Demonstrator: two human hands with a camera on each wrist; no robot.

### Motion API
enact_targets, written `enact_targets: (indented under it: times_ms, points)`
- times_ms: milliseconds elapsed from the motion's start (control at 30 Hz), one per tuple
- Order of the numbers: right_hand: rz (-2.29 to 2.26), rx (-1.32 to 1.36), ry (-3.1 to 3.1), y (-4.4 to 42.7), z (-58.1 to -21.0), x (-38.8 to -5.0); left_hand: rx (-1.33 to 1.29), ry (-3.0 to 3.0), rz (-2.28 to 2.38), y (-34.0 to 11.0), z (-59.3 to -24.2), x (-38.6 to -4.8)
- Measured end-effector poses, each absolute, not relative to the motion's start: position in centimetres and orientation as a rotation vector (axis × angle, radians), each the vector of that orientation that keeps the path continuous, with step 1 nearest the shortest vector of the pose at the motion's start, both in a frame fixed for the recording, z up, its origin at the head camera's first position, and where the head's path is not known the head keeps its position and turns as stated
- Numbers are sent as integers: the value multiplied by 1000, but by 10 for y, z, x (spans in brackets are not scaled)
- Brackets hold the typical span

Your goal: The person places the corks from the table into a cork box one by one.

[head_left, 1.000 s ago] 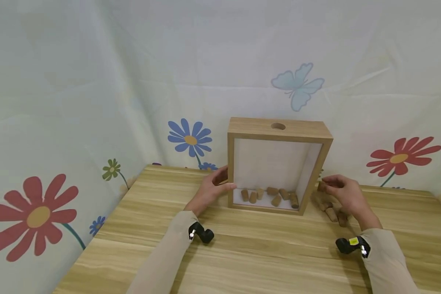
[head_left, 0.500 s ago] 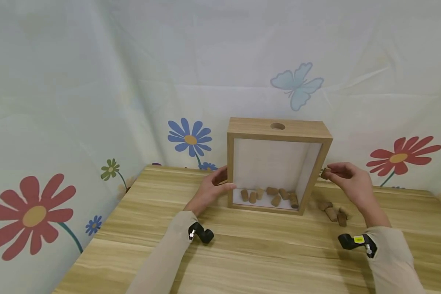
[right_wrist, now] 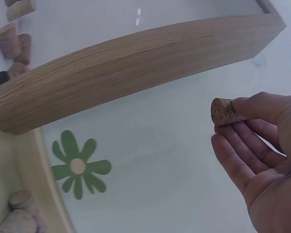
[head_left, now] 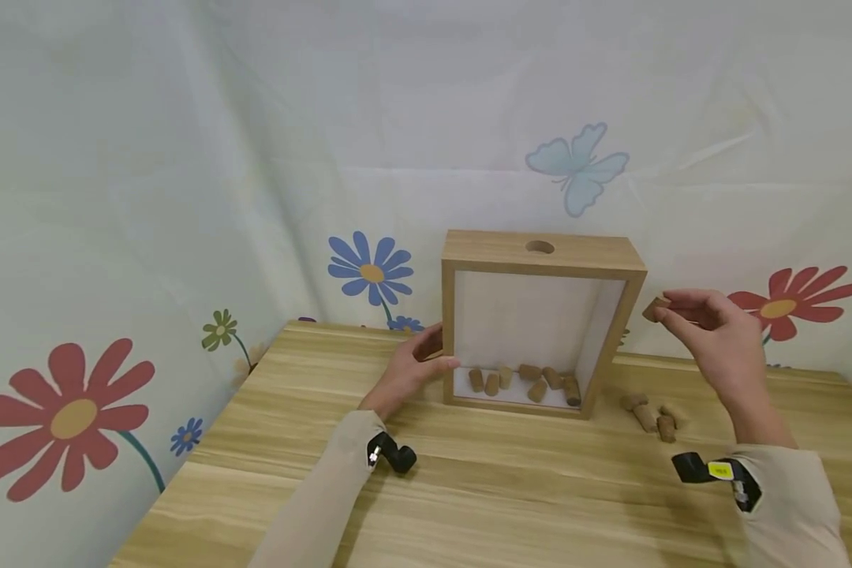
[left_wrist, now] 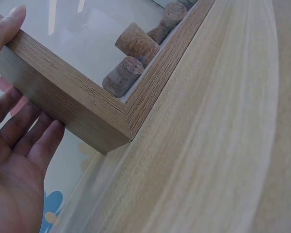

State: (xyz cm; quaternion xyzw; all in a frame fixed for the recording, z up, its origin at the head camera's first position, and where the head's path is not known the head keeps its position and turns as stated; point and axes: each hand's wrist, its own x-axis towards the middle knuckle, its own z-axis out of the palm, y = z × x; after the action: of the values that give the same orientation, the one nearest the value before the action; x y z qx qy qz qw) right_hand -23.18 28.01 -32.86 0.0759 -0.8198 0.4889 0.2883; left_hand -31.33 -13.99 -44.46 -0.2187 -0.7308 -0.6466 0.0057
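Note:
A wooden shadow box [head_left: 543, 251] with a clear front and a round hole in its top stands upright on the table. Several wine corks [head_left: 529, 372] lie inside on its white floor. My left hand [head_left: 412, 367] holds the box's left side, thumb on the front edge and fingers along the side [left_wrist: 63, 109]. Right of the box, my right hand [head_left: 724, 339] is raised and pinches one cork [right_wrist: 225, 111] between thumb and fingers, apart from the box. Below it, several loose corks [head_left: 642, 414] lie in a small pile on the table.
The wood-grain table [head_left: 468, 489] ends just behind the box, against a pale cloth backdrop [head_left: 426, 118] printed with flowers and a butterfly. Black wrist cameras sit at both sleeve cuffs.
My right hand has lifted a cork from beside the box, moving up and to the right, away from the pile. The left hand keeps its hold on the box.

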Motion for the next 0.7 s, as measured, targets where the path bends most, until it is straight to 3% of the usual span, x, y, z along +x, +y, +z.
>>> enact_targets:
  times_ms: [700]
  points:
    - [1290,285,-2070,265,-256,-222,-692,-2279,-2051,-138,-445,-316]
